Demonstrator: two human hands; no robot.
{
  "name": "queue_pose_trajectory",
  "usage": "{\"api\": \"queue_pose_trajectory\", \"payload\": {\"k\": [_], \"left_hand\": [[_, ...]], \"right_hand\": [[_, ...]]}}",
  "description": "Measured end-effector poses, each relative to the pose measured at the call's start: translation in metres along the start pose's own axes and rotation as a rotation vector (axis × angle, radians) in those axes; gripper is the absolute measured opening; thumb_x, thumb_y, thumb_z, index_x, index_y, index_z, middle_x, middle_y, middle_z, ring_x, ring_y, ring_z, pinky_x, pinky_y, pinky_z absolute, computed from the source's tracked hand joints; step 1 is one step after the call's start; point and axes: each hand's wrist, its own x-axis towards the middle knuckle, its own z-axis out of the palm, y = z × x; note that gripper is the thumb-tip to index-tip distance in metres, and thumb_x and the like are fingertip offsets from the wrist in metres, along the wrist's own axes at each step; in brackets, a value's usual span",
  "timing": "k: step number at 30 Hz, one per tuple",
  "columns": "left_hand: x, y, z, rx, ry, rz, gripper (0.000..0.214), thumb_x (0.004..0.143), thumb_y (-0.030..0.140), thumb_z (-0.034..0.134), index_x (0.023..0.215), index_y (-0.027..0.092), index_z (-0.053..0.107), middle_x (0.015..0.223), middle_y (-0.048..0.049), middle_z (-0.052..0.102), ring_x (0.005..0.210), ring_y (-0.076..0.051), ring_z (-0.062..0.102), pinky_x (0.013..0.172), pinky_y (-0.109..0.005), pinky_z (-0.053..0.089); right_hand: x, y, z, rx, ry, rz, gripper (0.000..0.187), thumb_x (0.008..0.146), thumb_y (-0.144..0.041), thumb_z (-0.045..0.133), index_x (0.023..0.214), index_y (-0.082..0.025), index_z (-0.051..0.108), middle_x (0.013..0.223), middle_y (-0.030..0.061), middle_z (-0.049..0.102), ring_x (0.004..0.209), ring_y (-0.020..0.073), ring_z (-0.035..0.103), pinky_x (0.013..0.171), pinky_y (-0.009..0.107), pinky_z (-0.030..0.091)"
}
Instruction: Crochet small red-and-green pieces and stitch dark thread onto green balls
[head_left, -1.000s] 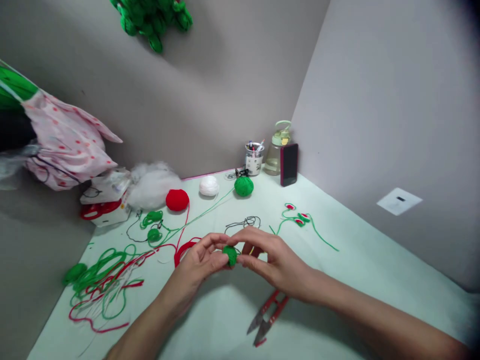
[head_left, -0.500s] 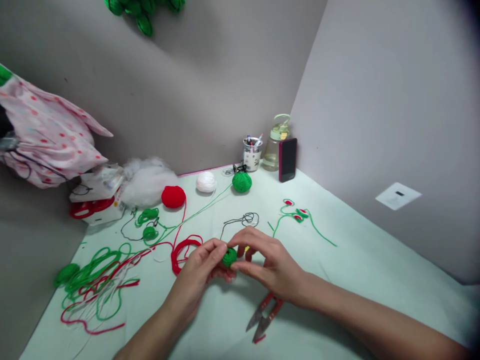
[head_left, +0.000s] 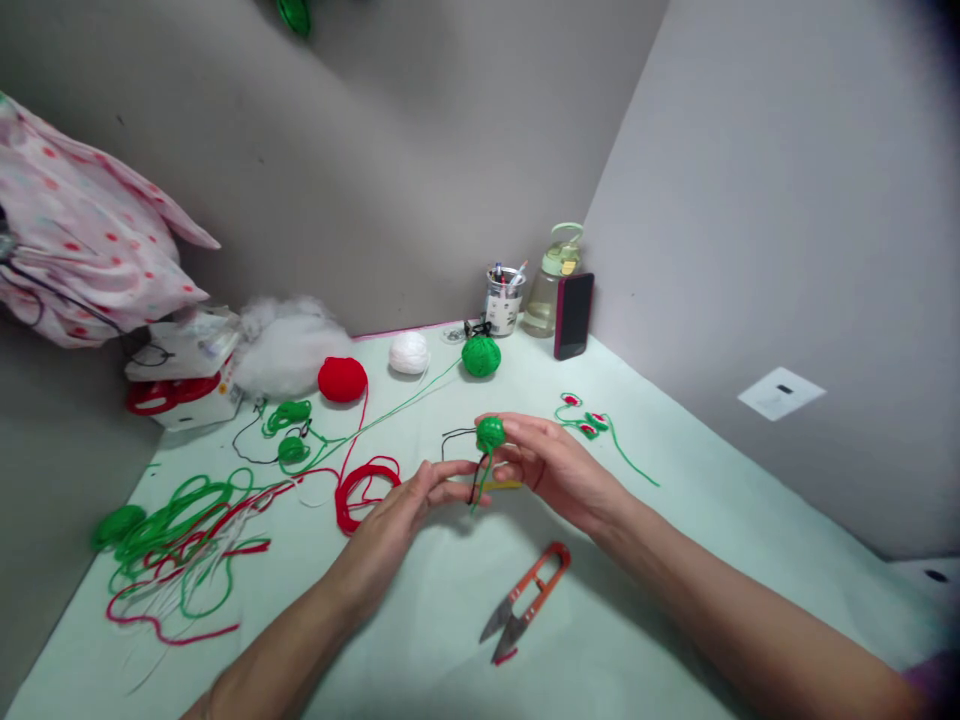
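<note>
The right hand [head_left: 561, 462] grips the small green yarn ball [head_left: 491, 433] above the tabletop [head_left: 420, 630]. The left hand [head_left: 411, 502] touches its dangling strands [head_left: 485, 475]; whether it pinches them, I cannot tell. An uneven tug could tangle them or jerk the ball free.

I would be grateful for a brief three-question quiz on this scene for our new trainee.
1. Fill in: the small green yarn piece is held at the fingertips of the ____ hand.
2. True or false: the orange-handled snips lie on the table, nearer the camera than the phone.
3. What colour is the ball between the red ball and the green ball at the back?

Key: 1. right hand; 2. true; 3. white, the white ball.
</note>
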Motion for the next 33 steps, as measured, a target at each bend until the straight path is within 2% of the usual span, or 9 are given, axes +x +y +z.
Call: {"api": "queue_pose_trajectory", "payload": {"k": [4,12,17,20,24,25,27,30,33], "left_hand": [[0.001,0.003,0.0,-0.04,-0.06,-0.027,0.057,0.101,0.061,0.037,0.121,0.02,0.071,0.102,-0.0106,0.079,0.111,-0.03,0.065,0.106,-0.046,0.037],[0.002,0.017,-0.016,-0.072,-0.047,0.014,0.048,0.1,0.054,0.048,0.11,0.015,0.075,0.082,-0.0062,0.071,0.076,-0.021,0.066,0.081,-0.035,0.048],[0.002,0.03,-0.029,-0.084,0.047,0.086,0.032,0.096,0.046,0.061,0.103,0.019,0.077,0.078,-0.0013,0.065,0.078,-0.017,0.062,0.092,-0.033,0.049],[0.004,0.033,-0.035,-0.065,0.149,0.084,0.028,0.092,0.045,0.066,0.101,0.021,0.076,0.079,-0.0013,0.065,0.08,-0.017,0.062,0.086,-0.031,0.051],[0.005,0.03,-0.03,0.177,0.348,0.121,0.036,0.081,0.045,0.079,0.109,0.023,0.072,0.113,-0.0067,0.07,0.109,-0.024,0.063,0.092,-0.033,0.05],[0.004,0.029,-0.025,0.195,0.345,0.15,0.043,0.078,0.044,0.082,0.114,0.024,0.07,0.122,-0.0077,0.068,0.114,-0.025,0.062,0.095,-0.034,0.049],[0.002,0.025,-0.013,0.123,0.222,0.172,0.057,0.078,0.044,0.083,0.128,0.025,0.062,0.13,-0.0095,0.063,0.113,-0.027,0.066,0.096,-0.039,0.052],[-0.002,0.022,0.0,-0.008,0.055,0.122,0.061,0.084,0.041,0.078,0.138,0.026,0.055,0.126,-0.0092,0.065,0.093,-0.022,0.073,0.088,-0.039,0.058],[-0.003,0.027,-0.003,-0.057,0.159,0.115,0.045,0.085,0.034,0.079,0.125,0.021,0.063,0.111,-0.005,0.071,0.082,-0.014,0.071,0.082,-0.028,0.059]], "right_hand": [[0.004,-0.007,-0.009,0.019,0.118,-0.048,0.02,0.083,-0.035,0.078,0.087,-0.016,0.074,0.09,0.0051,0.075,0.076,0.0129,0.072,0.066,0.02,0.06],[0.01,-0.029,-0.026,0.03,0.219,-0.126,0.01,0.09,-0.029,0.068,0.092,-0.019,0.07,0.088,0.0027,0.075,0.076,0.0102,0.072,0.068,0.016,0.061],[0.008,-0.047,-0.036,0.017,0.251,-0.199,0.009,0.092,-0.03,0.064,0.092,-0.021,0.067,0.087,0.0006,0.072,0.073,0.0087,0.07,0.065,0.013,0.06],[0.008,-0.051,-0.04,-0.025,0.259,-0.245,0.011,0.091,-0.033,0.065,0.091,-0.022,0.067,0.085,0.0004,0.07,0.07,0.0089,0.067,0.063,0.015,0.058],[0.003,-0.039,-0.028,-0.136,0.216,-0.271,0.016,0.085,-0.034,0.074,0.089,-0.019,0.069,0.081,0.0001,0.068,0.064,0.0092,0.061,0.058,0.019,0.054],[0.001,-0.033,-0.021,-0.205,0.186,-0.267,0.017,0.083,-0.032,0.077,0.091,-0.018,0.07,0.079,0.0,0.068,0.064,0.0095,0.06,0.058,0.02,0.052],[-0.001,-0.022,-0.006,-0.433,0.066,-0.272,0.023,0.08,-0.028,0.081,0.097,-0.017,0.072,0.081,0.0003,0.069,0.065,0.0106,0.061,0.061,0.023,0.052],[0.002,-0.013,0.009,-0.926,-0.142,-0.397,0.021,0.093,-0.03,0.069,0.111,-0.018,0.068,0.1,0.0043,0.073,0.079,0.0135,0.066,0.07,0.026,0.055],[0.015,-0.013,0.003,-1.625,-0.094,-0.536,0.021,0.106,-0.02,0.046,0.115,-0.017,0.065,0.113,0.0101,0.071,0.095,0.0178,0.066,0.075,0.029,0.052]]}}
